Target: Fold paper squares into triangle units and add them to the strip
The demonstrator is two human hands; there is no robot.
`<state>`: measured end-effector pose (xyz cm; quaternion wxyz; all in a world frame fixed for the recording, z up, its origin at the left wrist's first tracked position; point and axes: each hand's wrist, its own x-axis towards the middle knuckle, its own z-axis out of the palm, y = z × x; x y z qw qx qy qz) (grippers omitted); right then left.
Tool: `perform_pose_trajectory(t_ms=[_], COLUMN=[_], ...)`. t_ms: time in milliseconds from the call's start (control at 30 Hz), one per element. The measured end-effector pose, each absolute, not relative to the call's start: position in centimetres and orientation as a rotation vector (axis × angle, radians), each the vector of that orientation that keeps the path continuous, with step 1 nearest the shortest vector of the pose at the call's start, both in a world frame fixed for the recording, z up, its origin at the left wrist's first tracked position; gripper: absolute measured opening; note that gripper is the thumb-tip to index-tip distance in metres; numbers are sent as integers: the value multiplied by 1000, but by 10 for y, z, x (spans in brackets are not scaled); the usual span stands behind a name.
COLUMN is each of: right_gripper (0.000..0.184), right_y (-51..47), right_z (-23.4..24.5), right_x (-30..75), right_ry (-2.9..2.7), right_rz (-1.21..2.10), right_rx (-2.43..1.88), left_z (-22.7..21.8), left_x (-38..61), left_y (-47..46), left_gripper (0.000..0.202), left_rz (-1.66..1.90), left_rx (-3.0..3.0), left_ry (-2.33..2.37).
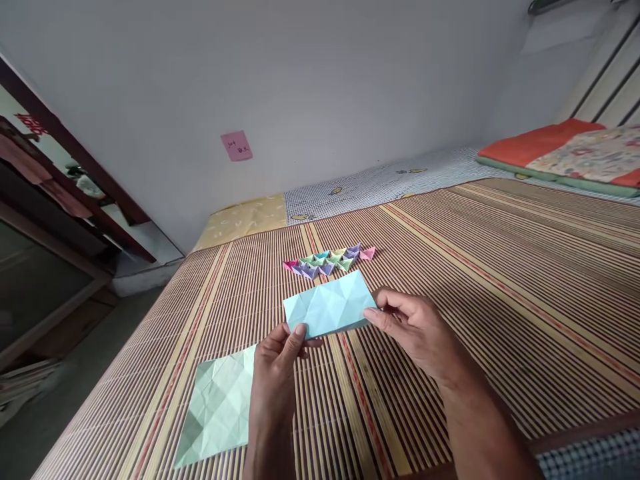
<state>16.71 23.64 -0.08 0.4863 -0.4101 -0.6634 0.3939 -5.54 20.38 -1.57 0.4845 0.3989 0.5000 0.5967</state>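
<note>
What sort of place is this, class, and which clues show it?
Likely a bedroom: a bamboo mat lies over a printed sheet, as on a bed, and folded quilts lie at the far end by the wall.

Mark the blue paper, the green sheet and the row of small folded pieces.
blue paper (330, 305), head view, creased middle.
green sheet (220, 407), head view, centre.
row of small folded pieces (327, 261), head view, mid-row.

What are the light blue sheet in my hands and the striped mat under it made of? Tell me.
Light blue creased rectangular sheet: thin matte paper, judging by its sharp fold lines. Brown striped slatted mat: probably bamboo or reed, from its fine parallel slats.
</note>
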Motion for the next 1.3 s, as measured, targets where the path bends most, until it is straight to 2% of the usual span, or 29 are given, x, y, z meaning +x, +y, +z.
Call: perform_pose_trajectory(t_ms=[433,633,733,933,1000,1167,1233,1300], right_gripper=[21,30,26,26,28,47,57,59], right_y=[235,239,239,239,236,230,229,230], right_z=[4,-2,-5,-7,-5,4,5,5], right_x=[163,159,158,153,150,142,142,145], right_ry=[-1638,-1424,-1369,-1245,-1212,-1217,-1223,-1216], right_rz=[710,1047,1226,1216,1169,1136,1155,1193], right_rx=[-1125,-1004,-954,-883,-877,-894,-913,-909], left_z=[-17,-9,-6,-7,-10,-14,-14,-12], left_x=[-45,-34,-32,-33,-30,-16,-12,-11], left_y=[203,197,194,200,202,200,199,199], left_gripper=[29,38,44,63,58,26,23,24], left_rz=[1741,1916,1871,1865,1797,1561,1572,1602], left_rx=[752,898,970,810,699,662,641,575], left_ry=[1133,1213,1236,1113,1029,920,911,917])
